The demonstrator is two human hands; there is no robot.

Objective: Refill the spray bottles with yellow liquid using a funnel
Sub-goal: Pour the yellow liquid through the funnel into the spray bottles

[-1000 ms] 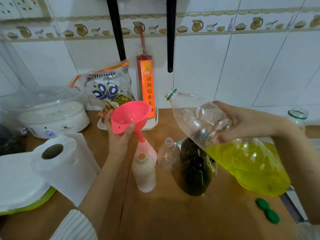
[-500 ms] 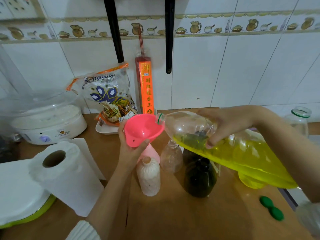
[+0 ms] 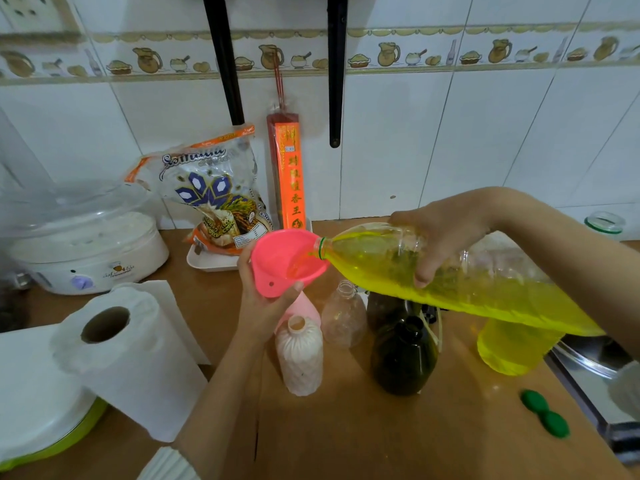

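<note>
The left hand (image 3: 266,303) grips the pink funnel (image 3: 285,259) over the pink spray bottle (image 3: 300,306); the right hand (image 3: 440,233) clasps the tilted bottle of yellow liquid (image 3: 485,289), mouth in the funnel. Pour slowly, keeping the funnel upright and seated in the neck.

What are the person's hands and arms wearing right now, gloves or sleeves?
No gloves: the left hand and right hand are bare, with no visible rings or watch. Both forearms are uncovered. A white ribbed sleeve cuff shows at the left arm's lower edge; a pale cuff shows on the right.
</note>
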